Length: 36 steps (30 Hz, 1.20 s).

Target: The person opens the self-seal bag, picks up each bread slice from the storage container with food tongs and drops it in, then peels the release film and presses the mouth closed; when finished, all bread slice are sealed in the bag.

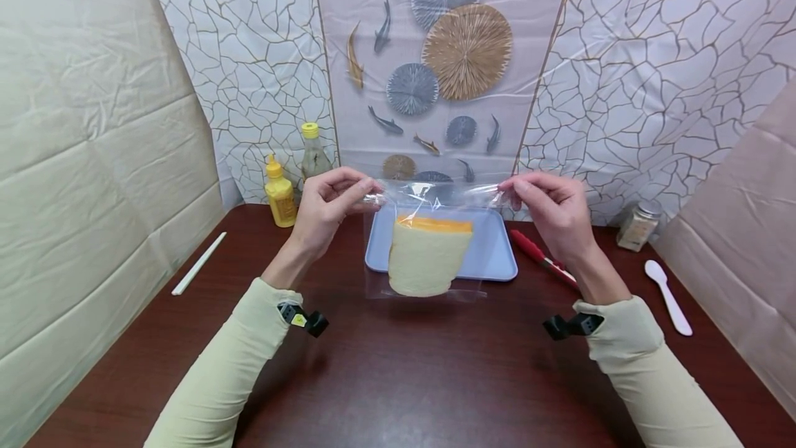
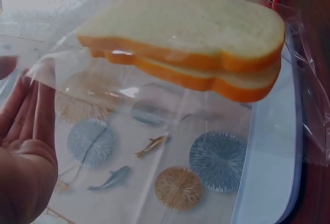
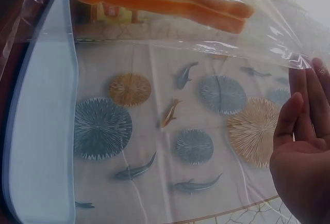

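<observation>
Two slices of bread [image 1: 429, 261] with orange crusts lie together inside a clear plastic bag [image 1: 435, 196]. The bag hangs in the air in front of a pale blue tray [image 1: 491, 254]. My left hand [image 1: 326, 209] pinches the bag's upper left corner between thumb and fingers. At the upper right corner, my right hand [image 1: 553, 209] pinches the plastic in the same way. In the left wrist view the stacked bread slices [image 2: 191, 33] show through the film, near the left hand [image 2: 28, 136]. The right wrist view shows the right hand [image 3: 304, 126] at the bag's edge.
A yellow squeeze bottle [image 1: 280, 196] and a yellow-capped glass bottle [image 1: 314, 151] stand at back left. White chopsticks [image 1: 199, 265] lie at left. Red-handled tongs [image 1: 528, 246], a shaker jar [image 1: 639, 225] and a white spoon [image 1: 668, 299] are on the right.
</observation>
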Motion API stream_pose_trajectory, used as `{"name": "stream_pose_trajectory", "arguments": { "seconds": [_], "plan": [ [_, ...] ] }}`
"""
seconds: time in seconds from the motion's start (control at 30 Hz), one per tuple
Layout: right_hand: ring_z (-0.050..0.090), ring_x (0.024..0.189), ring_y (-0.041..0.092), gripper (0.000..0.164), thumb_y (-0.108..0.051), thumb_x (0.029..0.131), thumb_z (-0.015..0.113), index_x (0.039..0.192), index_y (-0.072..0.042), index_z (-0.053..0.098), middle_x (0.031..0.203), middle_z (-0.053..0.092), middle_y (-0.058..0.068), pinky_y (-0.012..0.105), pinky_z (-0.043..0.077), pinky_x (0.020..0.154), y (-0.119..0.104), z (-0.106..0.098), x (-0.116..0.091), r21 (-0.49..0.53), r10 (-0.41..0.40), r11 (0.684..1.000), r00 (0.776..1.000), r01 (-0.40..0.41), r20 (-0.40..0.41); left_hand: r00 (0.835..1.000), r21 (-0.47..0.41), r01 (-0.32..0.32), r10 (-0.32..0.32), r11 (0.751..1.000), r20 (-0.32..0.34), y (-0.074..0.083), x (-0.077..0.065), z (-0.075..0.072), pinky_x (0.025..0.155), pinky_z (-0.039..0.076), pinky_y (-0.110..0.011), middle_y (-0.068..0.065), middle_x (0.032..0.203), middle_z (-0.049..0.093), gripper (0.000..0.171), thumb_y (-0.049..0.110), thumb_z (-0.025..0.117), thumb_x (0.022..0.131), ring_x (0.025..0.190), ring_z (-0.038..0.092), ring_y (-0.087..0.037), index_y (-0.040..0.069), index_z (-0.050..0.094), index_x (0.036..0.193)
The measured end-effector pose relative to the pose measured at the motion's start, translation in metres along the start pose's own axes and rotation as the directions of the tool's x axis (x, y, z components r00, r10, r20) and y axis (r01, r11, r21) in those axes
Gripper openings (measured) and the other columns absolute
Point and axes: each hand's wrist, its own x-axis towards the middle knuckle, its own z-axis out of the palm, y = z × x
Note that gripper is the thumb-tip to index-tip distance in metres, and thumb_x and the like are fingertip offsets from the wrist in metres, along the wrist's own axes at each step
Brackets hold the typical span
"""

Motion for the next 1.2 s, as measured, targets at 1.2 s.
{"name": "stream_pose_trajectory", "arguments": {
  "seconds": [1.2],
  "plan": [
    [0.077,0.102,0.019,0.023,-0.004,0.102,0.075,0.124,0.004,0.074,0.118,0.08,0.018,0.05,0.067,0.084,0.08,0.139,0.03,0.075,0.317,0.942,0.942,-0.326,0.107,0.987,0.139,0.149,-0.138,0.979,-0.082,0.086,-0.036,-0.147,0.069,0.065,-0.031,-0.012,0.101,0.084,0.02,-0.018,0.068,0.096,0.088,0.083,-0.015,-0.01,0.077,0.112]
  ]
}}
